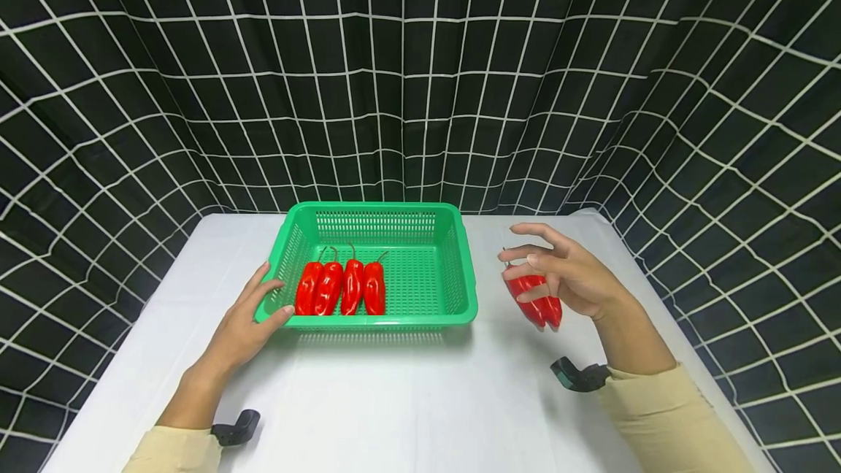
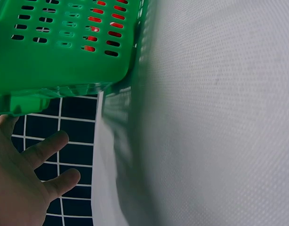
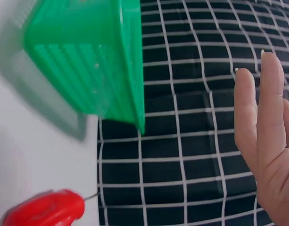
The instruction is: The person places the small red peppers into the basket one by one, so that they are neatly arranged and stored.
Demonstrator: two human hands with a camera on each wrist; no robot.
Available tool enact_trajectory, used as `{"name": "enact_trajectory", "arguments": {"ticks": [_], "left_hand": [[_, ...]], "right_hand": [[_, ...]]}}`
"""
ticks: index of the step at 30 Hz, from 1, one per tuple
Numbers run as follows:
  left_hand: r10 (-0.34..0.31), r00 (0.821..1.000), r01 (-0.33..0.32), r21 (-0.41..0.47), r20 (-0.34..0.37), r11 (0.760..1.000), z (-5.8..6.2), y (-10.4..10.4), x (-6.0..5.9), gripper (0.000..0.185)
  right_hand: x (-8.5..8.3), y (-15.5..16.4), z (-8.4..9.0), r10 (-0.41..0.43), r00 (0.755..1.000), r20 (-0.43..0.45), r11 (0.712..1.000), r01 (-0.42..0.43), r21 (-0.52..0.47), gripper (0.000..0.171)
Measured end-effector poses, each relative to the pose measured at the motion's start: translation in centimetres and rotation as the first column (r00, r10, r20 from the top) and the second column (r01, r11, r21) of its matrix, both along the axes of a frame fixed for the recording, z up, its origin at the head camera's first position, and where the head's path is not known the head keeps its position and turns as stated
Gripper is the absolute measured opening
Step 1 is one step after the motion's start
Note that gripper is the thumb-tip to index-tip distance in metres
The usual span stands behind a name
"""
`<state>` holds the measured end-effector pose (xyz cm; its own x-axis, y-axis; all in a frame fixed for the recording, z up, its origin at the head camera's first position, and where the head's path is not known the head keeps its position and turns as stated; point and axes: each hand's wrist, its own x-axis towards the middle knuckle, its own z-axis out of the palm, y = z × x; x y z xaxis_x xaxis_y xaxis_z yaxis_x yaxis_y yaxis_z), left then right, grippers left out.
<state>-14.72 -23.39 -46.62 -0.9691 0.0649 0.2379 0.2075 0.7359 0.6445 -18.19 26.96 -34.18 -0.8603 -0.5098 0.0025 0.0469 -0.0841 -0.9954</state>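
Nearest: 2 cream sleeves at the bottom edge, each with a black wrist mount. White table [image 1: 394, 400].

Left hand [image 1: 246, 323] rests on the table at the basket's near-left corner, fingers straight and relaxed, thumb and fingertips touching the rim. It grips nothing. The left wrist view shows the fingers [image 2: 43, 148] spread beside the basket wall.

Right hand [image 1: 568, 276] is raised right of the basket, fingers loosely spread, holding nothing. 2 peppers [image 1: 540, 301] lie on the table just under and beside its fingers; contact cannot be told. The right wrist view shows 1 pepper [image 3: 45, 209] apart from the straight fingers.

Green basket [image 1: 460, 268], mid-table, holds 4 red peppers [image 1: 342, 287] side by side in its left half, stems pointing away.

Far: black curtain [image 1: 420, 71] with white grid.
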Motion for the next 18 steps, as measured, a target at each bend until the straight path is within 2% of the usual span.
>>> {"name": "enact_trajectory", "arguments": {"ticks": [9, 18], "left_hand": [[-0.008, 1.000, 0.008, 0.007, -0.007, 1.000, -0.4, -0.2, -0.2, 0.049], [-0.003, 1.000, 0.003, 0.004, -0.003, 1.000, -0.4, -0.2, -0.1, 0.048]], "right_hand": [[-0.7, 2.0, -0.8, -0.050, 0.999, -0.005, 0.998, 0.050, 0.040, 0.049], [-1.9, 4.4, -1.8, -0.122, 0.992, -0.019, 0.992, 0.123, 0.039, 0.048]]}}
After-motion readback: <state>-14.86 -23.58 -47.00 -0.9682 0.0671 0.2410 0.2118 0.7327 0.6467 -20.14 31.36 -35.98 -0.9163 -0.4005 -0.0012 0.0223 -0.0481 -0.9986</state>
